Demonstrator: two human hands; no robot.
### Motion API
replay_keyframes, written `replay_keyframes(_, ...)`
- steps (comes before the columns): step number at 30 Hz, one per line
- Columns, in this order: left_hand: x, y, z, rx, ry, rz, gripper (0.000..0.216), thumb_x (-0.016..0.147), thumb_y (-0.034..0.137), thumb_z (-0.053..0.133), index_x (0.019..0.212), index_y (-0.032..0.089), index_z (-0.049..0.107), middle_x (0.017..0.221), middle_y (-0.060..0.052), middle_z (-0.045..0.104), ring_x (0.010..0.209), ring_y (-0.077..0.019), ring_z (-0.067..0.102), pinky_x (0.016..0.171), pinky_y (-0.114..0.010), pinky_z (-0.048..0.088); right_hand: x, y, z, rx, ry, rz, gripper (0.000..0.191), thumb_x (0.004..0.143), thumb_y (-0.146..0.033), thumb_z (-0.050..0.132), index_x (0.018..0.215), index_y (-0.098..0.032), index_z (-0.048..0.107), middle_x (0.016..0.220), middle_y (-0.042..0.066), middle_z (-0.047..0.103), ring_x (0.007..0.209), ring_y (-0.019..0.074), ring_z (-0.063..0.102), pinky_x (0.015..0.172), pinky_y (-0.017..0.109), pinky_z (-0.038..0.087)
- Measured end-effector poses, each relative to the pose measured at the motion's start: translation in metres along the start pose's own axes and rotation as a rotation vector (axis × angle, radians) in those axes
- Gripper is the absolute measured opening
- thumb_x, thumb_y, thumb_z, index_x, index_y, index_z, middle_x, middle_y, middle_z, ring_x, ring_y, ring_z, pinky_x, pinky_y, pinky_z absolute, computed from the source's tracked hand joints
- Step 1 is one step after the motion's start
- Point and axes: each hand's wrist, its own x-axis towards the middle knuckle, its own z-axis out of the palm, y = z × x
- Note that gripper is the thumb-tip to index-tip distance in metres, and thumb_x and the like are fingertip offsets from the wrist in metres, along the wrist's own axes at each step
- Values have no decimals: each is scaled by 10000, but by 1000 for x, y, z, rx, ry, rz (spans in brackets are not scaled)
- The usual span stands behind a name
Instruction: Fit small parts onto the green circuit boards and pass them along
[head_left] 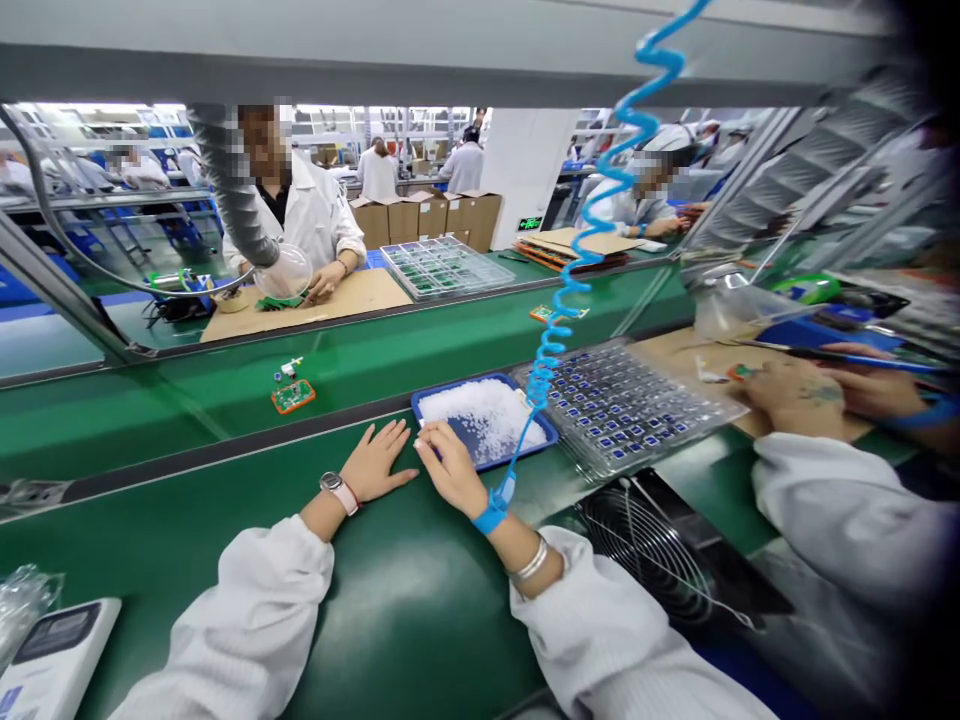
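I have my left hand (379,462) palm down on the green bench (405,600), fingers fanned wide and nothing in them. My right hand (456,470) is at the near left corner of the blue tray (466,433), thumb and fingertips drawn narrow; whether they pinch anything, I cannot tell. The tray sits just ahead of both hands and looks longer from left to right than front to back. That long axis slants slightly, the right end farther off, and small white pieces (487,400) cover much of its floor. Beyond, on the green belt (360,365), an orange-edged circuit board (293,397) lies lengthwise along the line, its right end likewise farther away. I can read no lettering: the blue print on the white device (64,655) at lower left and the green sign (529,224) on the pillar are too small.
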Motion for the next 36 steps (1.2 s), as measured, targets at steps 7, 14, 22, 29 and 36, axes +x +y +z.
replay_keyframes(7,-9,11,-4,9,11,-23,680,885,572,374,1427,169,298,1491,-156,267,1391,-297,222,1109,-536,193,-5,-3,9,-13,-83,-28,166,901,-263,411,820,-199,541,931,76,552,927,187,535,866,360,440)
replay_keyframes(14,-63,55,-2,-37,-9,21,820,803,713,360,1421,176,323,1506,-189,200,1389,-399,139,1093,-609,139,-3,1,6,-33,-91,3,225,923,-300,378,824,-196,551,938,86,546,930,198,541,874,382,449)
replay_keyframes(22,-109,90,-21,-497,-69,398,472,844,527,473,1266,322,518,1148,-47,659,1090,-214,598,1026,-383,416,-15,-2,27,-182,-321,-111,421,907,-336,429,1290,-164,460,1379,160,441,1311,262,371,1073,490,323)
replay_keyframes(29,-92,26,-34,-132,319,-317,504,901,438,392,1319,165,463,1378,-143,464,1325,-284,365,1075,-501,306,-28,-7,44,-478,-537,-192,612,901,-436,436,1410,-112,334,1482,172,293,1389,282,238,1120,516,222)
replay_keyframes(36,-96,8,-10,147,23,-322,645,917,523,332,1420,119,319,1499,-169,236,1394,-289,216,1115,-501,213,-27,-12,49,-697,-716,-140,665,925,-485,338,1426,-50,293,1504,169,229,1401,273,201,1140,477,185)
